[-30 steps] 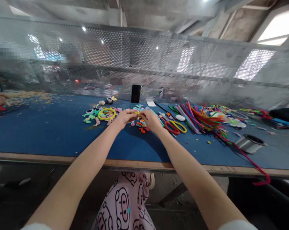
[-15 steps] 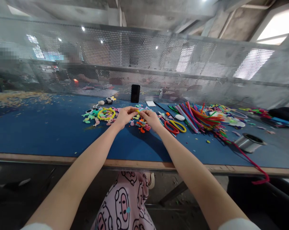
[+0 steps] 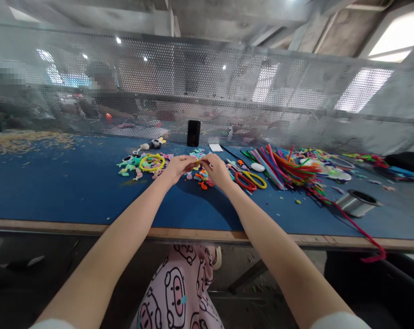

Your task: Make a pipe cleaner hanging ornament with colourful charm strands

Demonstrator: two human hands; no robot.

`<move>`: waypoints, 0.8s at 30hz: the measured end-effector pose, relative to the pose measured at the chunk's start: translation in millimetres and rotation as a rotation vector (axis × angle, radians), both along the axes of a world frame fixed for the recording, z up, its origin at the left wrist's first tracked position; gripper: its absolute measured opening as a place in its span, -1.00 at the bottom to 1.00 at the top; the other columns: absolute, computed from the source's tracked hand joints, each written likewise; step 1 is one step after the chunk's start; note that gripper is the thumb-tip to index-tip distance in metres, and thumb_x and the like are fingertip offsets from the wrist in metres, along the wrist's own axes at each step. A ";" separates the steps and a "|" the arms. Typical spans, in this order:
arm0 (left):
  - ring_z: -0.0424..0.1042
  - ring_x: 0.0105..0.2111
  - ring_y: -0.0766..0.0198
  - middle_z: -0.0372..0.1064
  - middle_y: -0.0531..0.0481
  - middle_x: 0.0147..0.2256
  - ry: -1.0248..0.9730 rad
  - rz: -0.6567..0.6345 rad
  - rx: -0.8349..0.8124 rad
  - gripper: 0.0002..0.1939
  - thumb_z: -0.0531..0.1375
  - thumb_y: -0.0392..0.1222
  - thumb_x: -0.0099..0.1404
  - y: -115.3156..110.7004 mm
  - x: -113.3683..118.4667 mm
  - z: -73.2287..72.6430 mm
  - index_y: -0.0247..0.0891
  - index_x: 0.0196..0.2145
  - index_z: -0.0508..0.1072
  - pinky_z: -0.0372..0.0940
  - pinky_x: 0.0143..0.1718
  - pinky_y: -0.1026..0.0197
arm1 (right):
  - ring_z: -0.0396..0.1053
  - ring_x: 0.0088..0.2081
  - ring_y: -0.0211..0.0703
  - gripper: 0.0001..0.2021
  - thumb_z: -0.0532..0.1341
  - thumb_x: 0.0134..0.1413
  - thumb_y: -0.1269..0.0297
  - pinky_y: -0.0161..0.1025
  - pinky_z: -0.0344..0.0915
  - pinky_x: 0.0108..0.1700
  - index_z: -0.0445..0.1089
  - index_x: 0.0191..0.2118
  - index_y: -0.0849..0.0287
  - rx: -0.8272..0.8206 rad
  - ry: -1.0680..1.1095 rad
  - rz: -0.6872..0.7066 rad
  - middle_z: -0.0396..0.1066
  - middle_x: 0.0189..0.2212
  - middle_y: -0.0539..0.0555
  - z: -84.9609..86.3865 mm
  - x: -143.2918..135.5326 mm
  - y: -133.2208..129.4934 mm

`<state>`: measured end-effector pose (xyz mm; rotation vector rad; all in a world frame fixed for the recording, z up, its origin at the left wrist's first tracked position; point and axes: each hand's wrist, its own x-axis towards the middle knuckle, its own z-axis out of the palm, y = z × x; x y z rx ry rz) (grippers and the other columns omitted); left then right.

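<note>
My left hand (image 3: 178,168) and my right hand (image 3: 215,168) meet fingertip to fingertip above the middle of the blue table. Pinched between them is a small yellow piece (image 3: 197,161), mostly covered by the fingers; its exact kind is too small to make out. Under and around the hands lies a pile of small coloured fuzzy pieces (image 3: 203,179). A yellow ring (image 3: 152,163) rests on the pile to the left of my left hand. Just right of my right hand lie scissors (image 3: 245,181) with one red and one yellow handle loop.
A bundle of coloured pipe cleaners (image 3: 278,167) lies to the right, with a wire spool (image 3: 357,203) near the front edge. A black phone (image 3: 193,133) stands against the perforated metal screen (image 3: 214,87). A small plush figure (image 3: 152,144) and a white oval object (image 3: 257,167) are also there.
My right hand has turned a little, its knuckles rising and its fingers closing nearer the left fingertips. Less of the yellow piece shows now. The table items have stayed put.
</note>
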<state>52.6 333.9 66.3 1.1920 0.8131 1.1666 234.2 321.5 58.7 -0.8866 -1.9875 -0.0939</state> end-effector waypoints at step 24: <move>0.59 -0.17 0.09 0.61 -0.12 -0.22 0.322 0.077 0.581 -0.80 0.33 -0.24 0.17 2.9 -2.3 -6.0 -0.26 -0.21 0.62 0.43 -0.01 0.03 | 0.47 -0.35 -0.11 -0.71 0.38 -0.17 0.06 -0.20 0.35 -0.25 0.57 -0.38 0.18 -0.593 0.505 0.065 0.57 -0.43 0.08 7.5 -3.0 -2.6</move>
